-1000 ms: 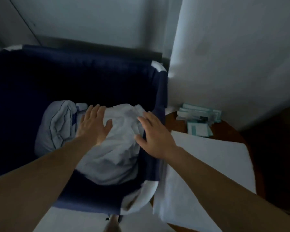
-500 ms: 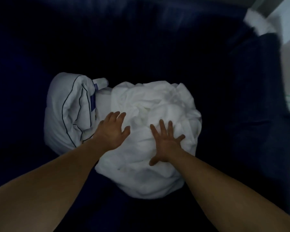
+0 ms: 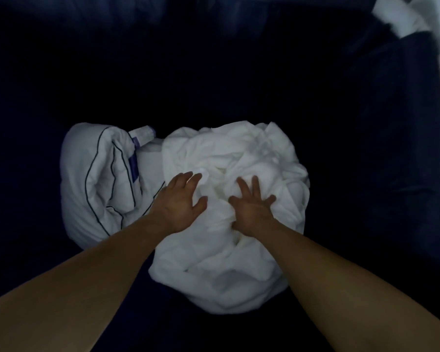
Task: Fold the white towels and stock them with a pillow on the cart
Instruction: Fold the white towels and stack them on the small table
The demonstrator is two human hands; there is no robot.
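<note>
Both hands lie flat, fingers spread, grasping nothing: the left hand (image 3: pixel 181 201) and right hand (image 3: pixel 252 207) press the crumpled white towels (image 3: pixel 239 199) deep in the dark blue cart (image 3: pixel 391 148). The pillow (image 3: pixel 97 179) lies just left, nearer the left hand.

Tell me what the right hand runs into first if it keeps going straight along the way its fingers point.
The right hand already lies on the crumpled white towels, fingers pointing up the picture. Going straight on, it would likely meet the raised folds of that same pile, then the dark blue cart wall; depth is unclear.
</note>
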